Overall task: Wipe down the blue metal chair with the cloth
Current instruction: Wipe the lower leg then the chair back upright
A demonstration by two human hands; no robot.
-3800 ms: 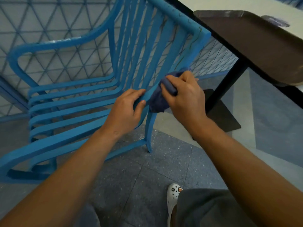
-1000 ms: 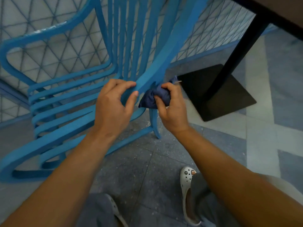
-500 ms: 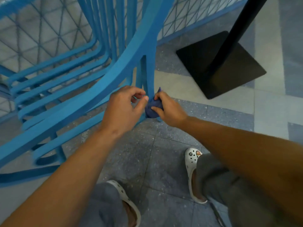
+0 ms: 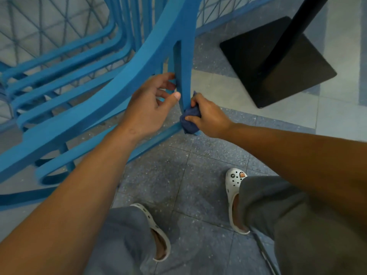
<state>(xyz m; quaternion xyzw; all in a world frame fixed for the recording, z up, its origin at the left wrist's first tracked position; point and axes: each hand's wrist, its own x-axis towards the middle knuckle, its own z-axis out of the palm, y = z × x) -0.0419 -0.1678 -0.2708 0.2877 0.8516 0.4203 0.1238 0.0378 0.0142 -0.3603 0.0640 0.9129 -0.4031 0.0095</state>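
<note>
Right hand [image 4: 209,118] clenched on bunched cloth [image 4: 190,122], pressed against lower rear leg of blue chair [image 4: 111,84]. Left hand [image 4: 151,108] bracing same leg just above, fingers loosely curled round it. Leg axis near upright; unwiped foot directly below cloth, right hand nearer.

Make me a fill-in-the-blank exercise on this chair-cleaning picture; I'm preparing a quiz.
1. The right hand grips a dark blue ____.
2. The cloth is pressed against the chair's ____.
3. The left hand holds the chair, its ____ resting on the leg.
4. Both feet wear white ____.

Missing words: cloth; leg; thumb; clogs
</note>
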